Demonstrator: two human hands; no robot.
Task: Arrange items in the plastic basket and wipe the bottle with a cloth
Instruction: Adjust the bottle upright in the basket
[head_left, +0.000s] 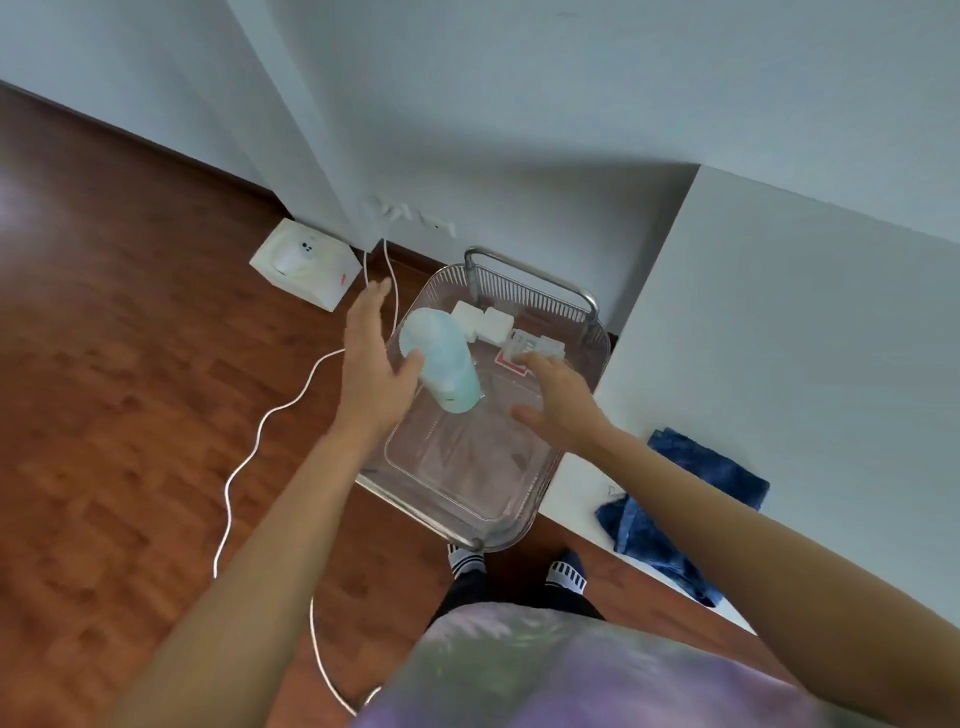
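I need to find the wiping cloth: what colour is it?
Blue, a denim-like dark shade. The cloth lies crumpled on the white surface, seen in the head view.

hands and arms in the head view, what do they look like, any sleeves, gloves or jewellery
Both forearms are bare right down to the bottom edge of the picture, so no sleeves show. The left hand and the right hand wear no gloves, and no rings, watch or bracelets can be seen on the fingers or wrists. Below the arms a blurred, pale purple-and-green mottled shirt covers the torso.
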